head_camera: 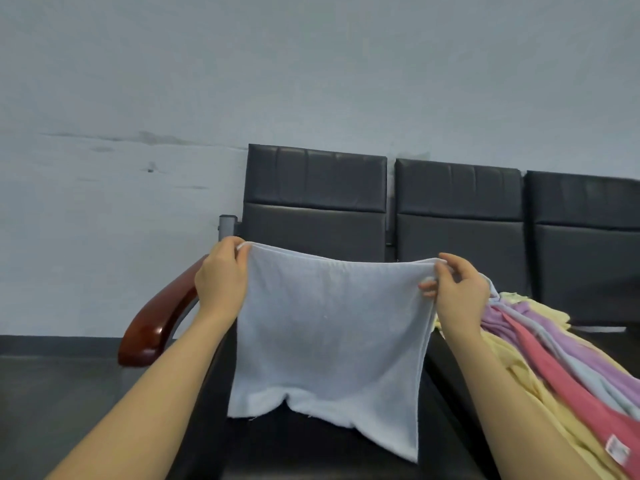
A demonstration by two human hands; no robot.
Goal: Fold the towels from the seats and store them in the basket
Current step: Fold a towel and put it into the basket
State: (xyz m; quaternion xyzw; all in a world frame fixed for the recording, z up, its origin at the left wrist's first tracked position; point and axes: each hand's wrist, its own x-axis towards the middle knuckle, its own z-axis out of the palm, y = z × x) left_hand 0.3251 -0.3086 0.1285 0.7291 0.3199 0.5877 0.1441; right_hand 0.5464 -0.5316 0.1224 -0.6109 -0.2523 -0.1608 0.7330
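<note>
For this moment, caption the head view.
Left hand and right hand hold a light blue towel up over a black seat.

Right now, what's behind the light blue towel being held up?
Behind the light blue terry towel, held at its top corners by the left hand and right hand, stands the black padded seat. Its cushion is mostly hidden.

Pale grey-blue wall (311, 64) fills the upper half, scuffed with dark streaks on the left. Row of three black padded seats (457, 216) stands against it, backrests upright with stitched panels, and a glossy reddish-brown wooden armrest (152, 327) on a grey metal post (227, 226) ends the row on the left. Dark floor (52, 393) with a dark baseboard strip at lower left; light flat, even.
</note>
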